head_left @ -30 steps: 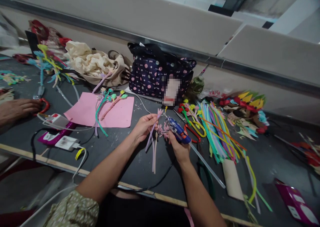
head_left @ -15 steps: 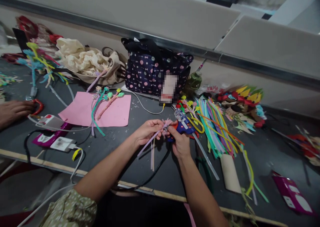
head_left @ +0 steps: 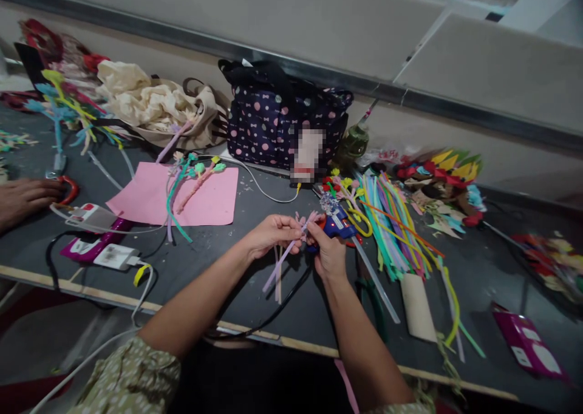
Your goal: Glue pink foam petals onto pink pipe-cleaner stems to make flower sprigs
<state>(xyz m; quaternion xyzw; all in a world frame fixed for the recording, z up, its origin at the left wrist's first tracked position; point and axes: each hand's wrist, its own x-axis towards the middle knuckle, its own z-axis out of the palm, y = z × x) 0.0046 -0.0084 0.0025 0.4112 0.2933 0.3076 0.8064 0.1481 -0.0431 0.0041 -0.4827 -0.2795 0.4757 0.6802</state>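
Both my hands meet above the table's front part around a bunch of pale purple and pink pipe cleaners. My left hand pinches the stems, whose loose ends hang down toward me. With thumb and fingertips, my right hand grips the bunch at its looped pink top. Just behind the right hand lies a blue glue gun, with a clear glue stick sticking out of its back. The hand partly hides the gun.
Loose coloured pipe cleaners and a cardboard tube lie right. Finished stems rest on pink paper at left. A patterned bag stands behind. Another person's hand is at far left, near white plugs and cables.
The pipe cleaner stem in my hands has swung slightly right and points more steeply down. Both hands stay together on the bunch. The view has shifted a little.
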